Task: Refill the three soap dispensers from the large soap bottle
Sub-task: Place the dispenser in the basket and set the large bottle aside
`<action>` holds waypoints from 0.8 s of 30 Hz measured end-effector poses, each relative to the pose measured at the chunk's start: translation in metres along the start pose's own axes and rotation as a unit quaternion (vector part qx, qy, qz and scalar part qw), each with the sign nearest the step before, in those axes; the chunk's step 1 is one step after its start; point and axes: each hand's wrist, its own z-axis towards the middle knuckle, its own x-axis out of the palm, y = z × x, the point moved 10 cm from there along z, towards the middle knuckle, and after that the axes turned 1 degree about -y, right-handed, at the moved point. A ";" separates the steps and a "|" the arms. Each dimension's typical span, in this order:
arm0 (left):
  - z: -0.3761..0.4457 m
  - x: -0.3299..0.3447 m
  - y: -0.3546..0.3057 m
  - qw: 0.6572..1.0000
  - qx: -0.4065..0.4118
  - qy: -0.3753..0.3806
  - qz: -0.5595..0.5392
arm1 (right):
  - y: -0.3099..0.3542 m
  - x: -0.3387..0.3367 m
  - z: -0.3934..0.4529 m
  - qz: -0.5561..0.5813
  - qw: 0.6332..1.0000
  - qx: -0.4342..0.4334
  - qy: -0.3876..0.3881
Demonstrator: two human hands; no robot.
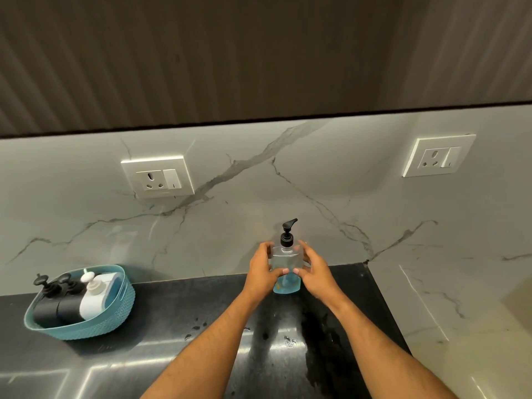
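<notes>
- Worktop [172, 355], dark and glossy with wet splashes, lies nearest me.
- Both my hands grip the large soap bottle [286, 264]: left hand [263, 270] wraps its left side, right hand [315, 272] its right, fingers curled round it.
- Bottle stands upright on the worktop, long axis vertical, black pump [288, 234] on top, blue soap low inside.
- Three dispensers [69, 298] sit in the teal basket [86, 326], well left of the bottle; my left hand is nearer them.
- No label or writing readable.

Clear bottle [286, 262] is showing blue soap under a black pump [288, 233]. Teal woven-pattern basket [95, 321] is carrying 2 black dispensers [54, 308] and 1 white one [93, 300]. Glossy black tabletop [178, 326] is gleaming; the grey-veined white marble wall [259, 197] is framing 2 white sockets [157, 177].
</notes>
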 end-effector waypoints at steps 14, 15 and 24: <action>-0.004 0.002 0.006 1.000 -0.009 0.007 -0.007 | 0.082 -0.030 -0.008 -0.012 0.983 -0.163 -0.085; -0.004 0.001 0.006 1.000 -0.009 0.007 -0.008 | 0.096 -0.031 -0.008 -0.016 0.979 -0.182 -0.086; -0.005 0.001 0.004 1.000 -0.015 0.006 -0.008 | 0.140 -0.024 -0.002 -0.090 0.959 -0.255 -0.081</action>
